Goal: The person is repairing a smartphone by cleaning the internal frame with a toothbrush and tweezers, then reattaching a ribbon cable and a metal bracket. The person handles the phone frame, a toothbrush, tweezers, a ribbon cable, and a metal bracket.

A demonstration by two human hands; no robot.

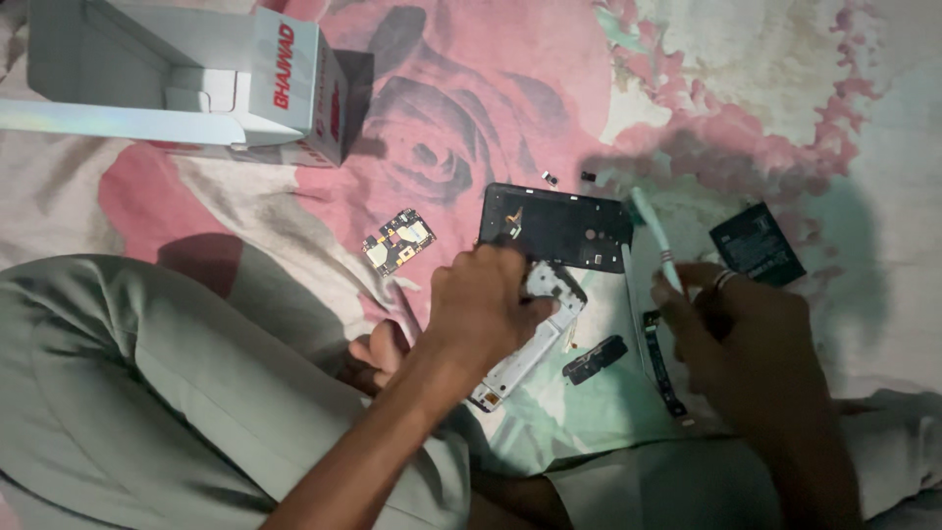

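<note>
Loose phone parts and a box on a rose-patterned sheet (471, 128)

A circuit board (397, 240) lies just left of the left hand's fingers (496, 257), with an open white cardboard box (196, 79) well beyond it. A black battery (756, 243) sits just beyond the right hand's fingers (692, 285), and a small black module (594, 359) and a flex strip (662, 368) lie just left of them.

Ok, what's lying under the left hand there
Under the left hand lies a white phone frame, whose lower end sticks out toward the person. Its upper end meets the black phone panel. The hand covers the frame's middle, so anything there is hidden.
</note>
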